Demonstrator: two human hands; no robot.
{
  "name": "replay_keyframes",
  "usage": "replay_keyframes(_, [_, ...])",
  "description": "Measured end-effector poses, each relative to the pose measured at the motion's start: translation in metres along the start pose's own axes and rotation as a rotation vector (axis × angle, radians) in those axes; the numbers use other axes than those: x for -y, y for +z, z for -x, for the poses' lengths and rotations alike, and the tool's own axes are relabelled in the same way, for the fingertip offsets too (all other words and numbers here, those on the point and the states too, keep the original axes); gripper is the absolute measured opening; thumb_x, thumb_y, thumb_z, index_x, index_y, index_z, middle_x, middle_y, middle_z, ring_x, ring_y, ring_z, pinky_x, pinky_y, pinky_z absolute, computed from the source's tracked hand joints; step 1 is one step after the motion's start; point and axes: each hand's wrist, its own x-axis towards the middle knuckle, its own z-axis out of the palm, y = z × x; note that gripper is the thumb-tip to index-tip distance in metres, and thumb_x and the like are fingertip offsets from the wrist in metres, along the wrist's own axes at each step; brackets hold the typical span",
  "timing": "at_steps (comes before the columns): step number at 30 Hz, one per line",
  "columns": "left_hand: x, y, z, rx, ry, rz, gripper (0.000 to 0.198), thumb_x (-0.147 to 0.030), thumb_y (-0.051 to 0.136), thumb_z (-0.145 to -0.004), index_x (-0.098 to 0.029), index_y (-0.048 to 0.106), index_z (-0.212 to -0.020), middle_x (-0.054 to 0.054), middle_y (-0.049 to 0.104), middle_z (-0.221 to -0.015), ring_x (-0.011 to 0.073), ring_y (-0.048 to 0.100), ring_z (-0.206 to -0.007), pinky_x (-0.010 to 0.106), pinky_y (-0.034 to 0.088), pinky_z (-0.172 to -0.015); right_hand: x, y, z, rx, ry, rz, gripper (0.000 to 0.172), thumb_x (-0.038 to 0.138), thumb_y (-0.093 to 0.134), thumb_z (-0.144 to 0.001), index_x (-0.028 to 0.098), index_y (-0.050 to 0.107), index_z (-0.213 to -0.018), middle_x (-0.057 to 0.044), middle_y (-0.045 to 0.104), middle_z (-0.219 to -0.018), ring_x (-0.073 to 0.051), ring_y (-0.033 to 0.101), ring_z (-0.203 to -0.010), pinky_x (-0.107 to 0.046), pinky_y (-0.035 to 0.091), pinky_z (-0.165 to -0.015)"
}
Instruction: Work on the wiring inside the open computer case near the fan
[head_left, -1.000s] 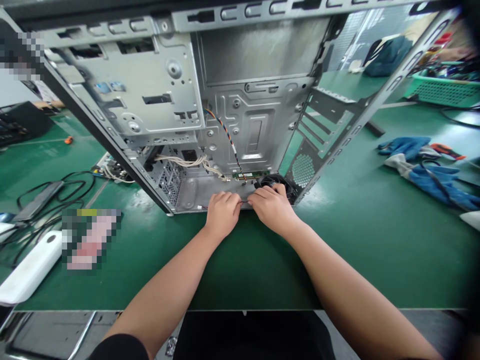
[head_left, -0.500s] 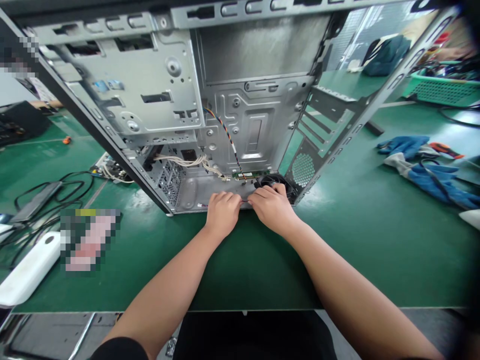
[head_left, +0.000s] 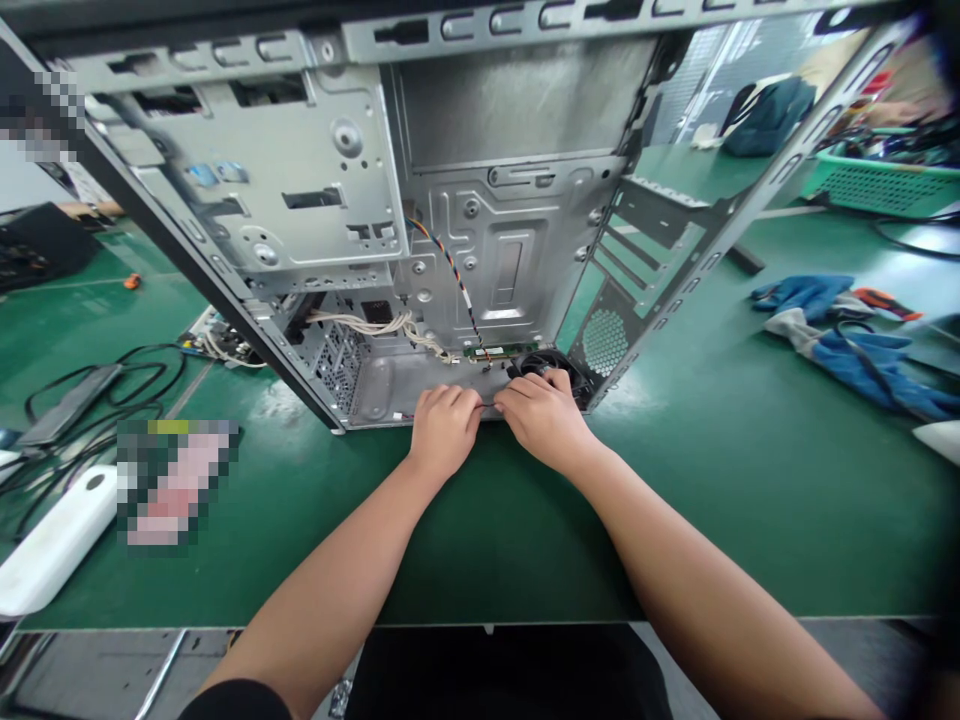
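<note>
An open computer case (head_left: 517, 240) stands on the green table, its bare metal interior facing me. At its lower front edge my left hand (head_left: 444, 430) and my right hand (head_left: 546, 415) are closed, pinching a thin dark cable (head_left: 487, 405) that runs between them. A small white connector (head_left: 398, 415) sticks out left of my left hand. Just behind my right hand lies a black cooling fan (head_left: 556, 368), partly covered by it. A green memory module (head_left: 491, 352) rests on the case floor. Coloured wires (head_left: 454, 265) hang down toward it, and whitish cables (head_left: 367, 322) emerge at the left.
Blue-and-grey gloves (head_left: 847, 350) lie right of the case, near an orange-handled tool (head_left: 889, 303). Farther back is a green basket (head_left: 885, 185) full of parts. At left are a white power strip (head_left: 60, 540), black cables (head_left: 142, 370) and a blurred-out object (head_left: 180, 480).
Both hands keep their grip on the thin cable, with only a very slight shift left. The white connector has moved a little left. The case stays in place.
</note>
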Motion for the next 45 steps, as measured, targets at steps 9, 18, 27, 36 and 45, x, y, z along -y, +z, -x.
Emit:
replay_keyframes(9, [0.0005,-0.0005,-0.0002,0.017,0.008,-0.006,0.014,-0.027,0.052,-0.094,-0.021,0.059,-0.084,0.002,0.062,-0.079,0.0206,0.055,-0.082,0.034,0.034,-0.073,0.0009,0.0008,-0.0006,0.002,0.001,0.009,0.026,0.019,0.044,-0.094,0.018,0.068,-0.085,-0.004,0.063,-0.078,-0.017,0.049,-0.079,-0.036,0.021,-0.081])
replay_keyframes(18, [-0.0009,-0.0014,-0.0019,0.03,-0.002,0.005,0.014,-0.027,0.052,-0.094,-0.021,0.059,-0.084,0.003,0.064,-0.079,0.0204,0.056,-0.082,0.034,0.035,-0.073,0.0014,0.0,0.0,0.01,0.009,0.003,0.026,0.02,0.043,-0.094,0.018,0.068,-0.086,-0.004,0.063,-0.078,-0.018,0.048,-0.08,-0.036,0.02,-0.082])
replay_keyframes(27, [-0.0023,0.0,-0.0024,0.004,-0.025,0.018,0.013,-0.025,0.052,-0.093,-0.021,0.059,-0.083,0.002,0.064,-0.079,0.0207,0.056,-0.082,0.035,0.036,-0.073,0.0011,0.001,0.0004,0.007,0.013,0.004,0.024,0.021,0.045,-0.093,0.019,0.067,-0.086,-0.004,0.063,-0.079,-0.018,0.049,-0.082,-0.037,0.021,-0.083])
replay_keyframes(36, [-0.001,0.0006,-0.0005,-0.002,-0.032,0.038,0.009,-0.024,0.054,-0.092,-0.021,0.058,-0.084,0.002,0.063,-0.081,0.0208,0.055,-0.083,0.034,0.036,-0.074,0.0021,-0.0018,-0.0004,0.017,0.013,0.01,0.026,0.02,0.044,-0.094,0.018,0.066,-0.082,-0.005,0.064,-0.078,-0.018,0.048,-0.08,-0.036,0.02,-0.082])
replay_keyframes(45, [0.0012,-0.0005,-0.0022,0.0,-0.031,0.049,0.006,-0.025,0.057,-0.09,-0.022,0.058,-0.085,0.001,0.064,-0.079,0.0202,0.056,-0.082,0.034,0.036,-0.075,0.0022,-0.0014,-0.0006,0.007,0.012,-0.004,0.026,0.021,0.043,-0.094,0.018,0.067,-0.084,-0.004,0.063,-0.078,-0.018,0.049,-0.08,-0.036,0.021,-0.081])
